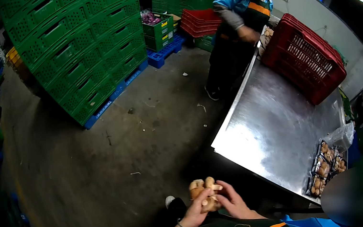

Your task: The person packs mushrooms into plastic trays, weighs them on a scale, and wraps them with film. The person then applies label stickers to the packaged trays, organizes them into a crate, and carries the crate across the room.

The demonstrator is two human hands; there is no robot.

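Note:
Low in the head view, in front of my body, I hold several pale brown mushrooms in a loose bunch. My left hand, with a bracelet at its wrist, is closed around the lower part of the bunch. My right hand presses its fingers against the bunch from the other side. The fingers partly cover the mushrooms. To the right, several dark packs of brown mushrooms lie at the near corner of the metal table, beside clear plastic.
Dark red crates stand tilted on the table. At its far end a co-worker bends over the tabletop. Tall stacks of green crates rest on a blue pallet at the left. Small scraps lie on the floor.

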